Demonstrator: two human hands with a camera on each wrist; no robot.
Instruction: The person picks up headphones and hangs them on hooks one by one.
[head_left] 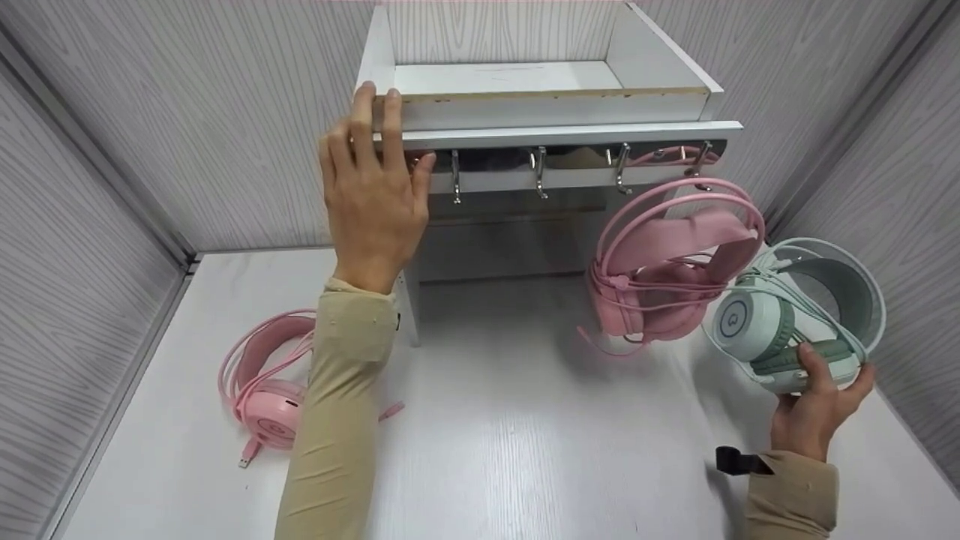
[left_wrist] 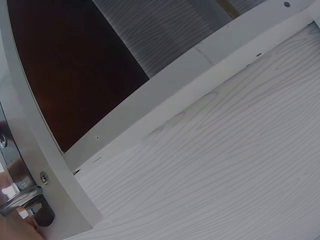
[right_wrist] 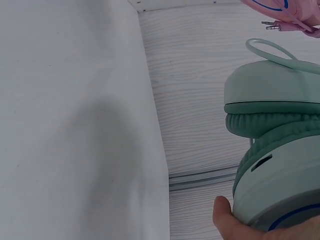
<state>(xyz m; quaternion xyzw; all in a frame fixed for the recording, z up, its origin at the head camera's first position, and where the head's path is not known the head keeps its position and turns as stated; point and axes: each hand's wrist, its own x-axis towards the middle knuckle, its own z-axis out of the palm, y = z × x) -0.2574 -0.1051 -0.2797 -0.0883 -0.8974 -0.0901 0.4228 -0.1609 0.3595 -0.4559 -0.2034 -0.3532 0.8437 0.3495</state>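
Note:
My left hand (head_left: 375,210) rests on the left front corner of a white shelf unit (head_left: 555,112), fingers extended over its edge and thumb by the hook rail. In the left wrist view, a bit of that hand shows beside a metal hook (left_wrist: 22,200). My right hand (head_left: 814,405) holds pale green headphones (head_left: 756,326) by the lower ear cup, thumb on the near side, with the cable wound about them. To their left, pink headphones (head_left: 660,244) hang at the rightmost hook (head_left: 701,161), their cable wrapped around the cups.
Other pink headphones (head_left: 274,412) lie on the white tabletop (head_left: 510,465) at left, partly behind my left sleeve, a USB plug (head_left: 249,453) beside them. Several metal hooks (head_left: 540,172) line the rail. Wood-grain panels (head_left: 240,112) enclose the back and sides.

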